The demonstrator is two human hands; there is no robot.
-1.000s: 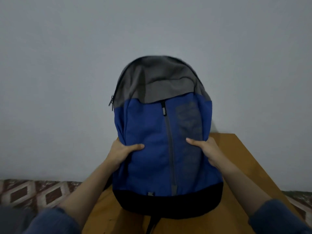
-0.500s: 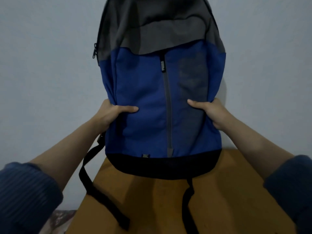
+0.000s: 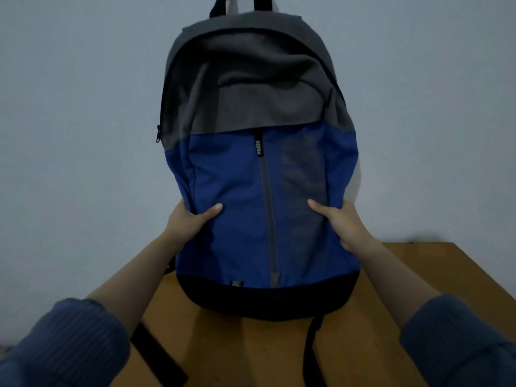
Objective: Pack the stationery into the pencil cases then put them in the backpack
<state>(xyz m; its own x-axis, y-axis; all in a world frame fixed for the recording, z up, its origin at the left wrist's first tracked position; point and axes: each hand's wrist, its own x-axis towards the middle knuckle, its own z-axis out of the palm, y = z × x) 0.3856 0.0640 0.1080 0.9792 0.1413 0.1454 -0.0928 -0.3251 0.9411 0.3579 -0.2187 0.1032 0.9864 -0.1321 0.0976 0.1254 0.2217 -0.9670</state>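
A backpack (image 3: 240,196) with a blue body, a grey top flap and a black base is held upright in front of me, its base just over the wooden table (image 3: 435,275). My left hand (image 3: 190,222) grips its left side, thumb pressed on the front. My right hand (image 3: 339,222) grips its right side the same way. A grey front zipper runs down the middle and looks closed. Two black straps (image 3: 156,356) hang from the base onto the table. No pencil cases or stationery are visible.
A plain pale wall (image 3: 69,135) stands right behind the backpack and the table's far edge. The table's right edge slants away at the right. My blue sleeves fill the lower corners.
Both hands kept their grip while lifting the backpack off the table. It now sits lower in view than half a second ago, with its top handle showing.
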